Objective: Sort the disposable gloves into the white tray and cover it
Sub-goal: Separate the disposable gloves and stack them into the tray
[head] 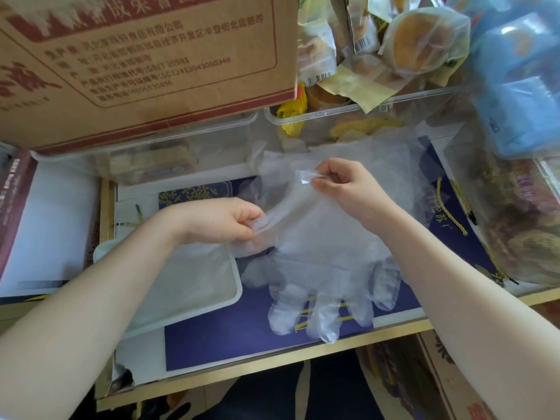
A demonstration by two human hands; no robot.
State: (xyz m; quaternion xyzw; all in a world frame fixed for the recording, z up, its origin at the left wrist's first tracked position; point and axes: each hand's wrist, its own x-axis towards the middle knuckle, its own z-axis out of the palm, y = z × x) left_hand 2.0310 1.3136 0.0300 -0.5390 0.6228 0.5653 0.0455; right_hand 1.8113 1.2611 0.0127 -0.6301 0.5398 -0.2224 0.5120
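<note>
While glove [318, 253] is pinched at cuff by left hand [224, 221] and right hand [345, 187], thin limp film judged light, slippery; cuff edges best gripped; tray [212, 304] beside.

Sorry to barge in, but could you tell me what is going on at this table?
A person is holding up a clear disposable glove by its cuff, the left hand and the right hand each pinching an edge. Its finger end hangs over the blue mat, just right of the white tray. More gloves lie behind.
</note>
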